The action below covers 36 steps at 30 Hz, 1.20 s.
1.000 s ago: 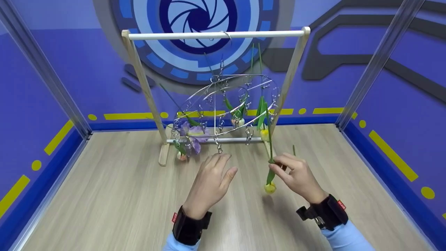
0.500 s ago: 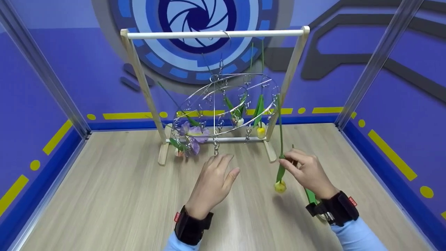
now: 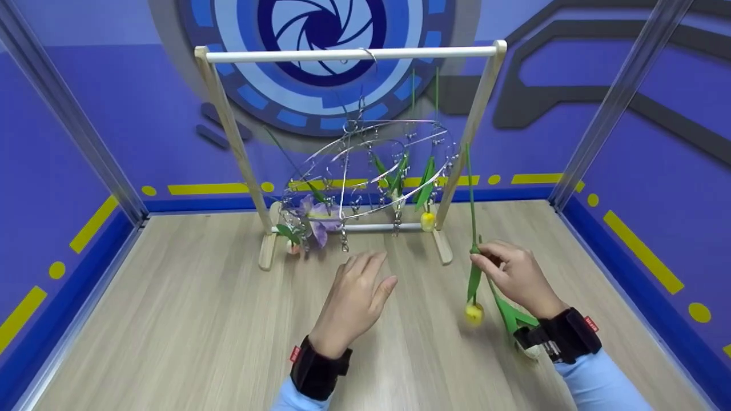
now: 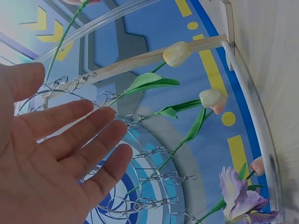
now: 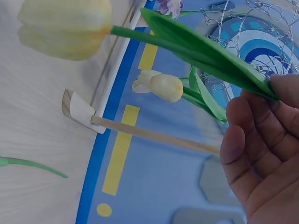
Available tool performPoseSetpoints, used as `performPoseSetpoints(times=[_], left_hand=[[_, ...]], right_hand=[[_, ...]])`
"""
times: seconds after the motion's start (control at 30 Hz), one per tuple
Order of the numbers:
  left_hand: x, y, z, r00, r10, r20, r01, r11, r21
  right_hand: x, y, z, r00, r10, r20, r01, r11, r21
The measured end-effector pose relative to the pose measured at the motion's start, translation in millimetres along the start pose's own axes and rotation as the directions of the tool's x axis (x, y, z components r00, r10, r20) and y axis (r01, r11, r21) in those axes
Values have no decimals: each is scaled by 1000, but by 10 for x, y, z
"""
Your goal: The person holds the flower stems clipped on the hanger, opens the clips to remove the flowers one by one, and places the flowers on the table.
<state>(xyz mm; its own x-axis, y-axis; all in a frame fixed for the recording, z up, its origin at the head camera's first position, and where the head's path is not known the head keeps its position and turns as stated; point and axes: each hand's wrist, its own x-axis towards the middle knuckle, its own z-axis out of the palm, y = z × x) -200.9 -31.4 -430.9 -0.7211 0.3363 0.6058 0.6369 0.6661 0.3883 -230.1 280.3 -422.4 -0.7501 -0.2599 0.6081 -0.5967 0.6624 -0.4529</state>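
My right hand pinches the green stem of a yellow tulip, whose bloom hangs head down just above the wooden floor. The stem's upper end rises beside the right rim of a round wire clip hanger. In the right wrist view the tulip's bloom and leaf run to my fingers. My left hand hovers open below the hanger and holds nothing. In the left wrist view my left hand's palm is spread in front of the wire clips.
The hanger hangs from the white rod of a wooden rack. A purple flower, a yellow tulip and other stems are clipped to it. Another green stem lies on the floor under my right wrist. Blue walls enclose the floor.
My right hand has moved right, carrying the yellow tulip away from the hanger's rim. The hanger has swung and its flowers shifted. The left hand has barely moved.
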Motion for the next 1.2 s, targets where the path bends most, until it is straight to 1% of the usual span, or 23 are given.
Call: performPoseSetpoints(times=[0.23,0.4,0.57,0.83,1.2], left_hand=[[-10,9,53,1000,4,-1,-4,1000,2],[-7,13,97,1000,9,7,-9,1000,13],[-10,21,127,1000,5,28,-6,1000,15],[-25,11,186,999,21,27,-22,999,39],[-31,28,249,993,-8,116,4,999,39]], right_hand=[[7,74,-45,999,22,26,-22,1000,-7],[4,129,-78,993,76,92,-78,997,17],[3,175,-101,975,146,165,-153,988,32],[17,264,-94,948,215,236,-223,975,9],[-12,380,-54,901,289,322,-314,949,28]])
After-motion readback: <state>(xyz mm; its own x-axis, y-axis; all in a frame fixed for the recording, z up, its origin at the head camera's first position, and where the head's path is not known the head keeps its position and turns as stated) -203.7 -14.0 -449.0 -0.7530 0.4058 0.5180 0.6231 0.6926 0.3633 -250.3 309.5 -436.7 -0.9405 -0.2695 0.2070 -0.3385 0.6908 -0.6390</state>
